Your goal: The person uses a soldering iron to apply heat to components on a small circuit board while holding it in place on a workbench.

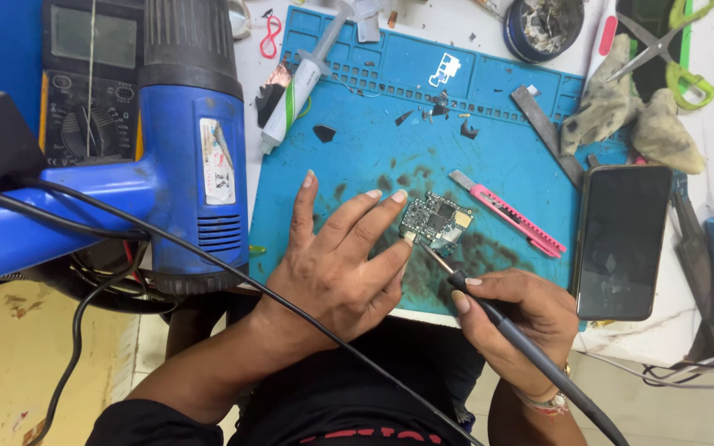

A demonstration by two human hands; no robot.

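Your left hand (pixel 336 264) lay open and flat on the blue work mat (pixel 489 99), its fingertips (pixel 398 196) pinning the small circuit board (pixel 435 221) at the board's 9 o'clock edge. Your right hand (pixel 522 318) was closed in a pen grip around the dark soldering iron (pixel 489 307), whose tip touched the board's lower edge at about 6 o'clock.

The risks, as I judged them:
- Your left fingertips sat just beside the iron's tip. A small slip of the tip toward 9 o'clock could have burned them.
- The board was held by finger pressure alone. A push from the iron could have skated it across the sooty mat and smeared solder over neighbouring parts.
- The pink utility knife (pixel 507 213) lay near the board at 3 o'clock, within reach of a sliding wrist.
- The black cable (pixel 208 260) crossed your left forearm. A snag there could have jerked the hand off the board.
- The blue heat gun (pixel 196 140) stood close at 9 o'clock of your left hand. I could not tell whether it was hot.
- The phone (pixel 621 239) lay at 3 o'clock, near your right hand and the iron's shaft.
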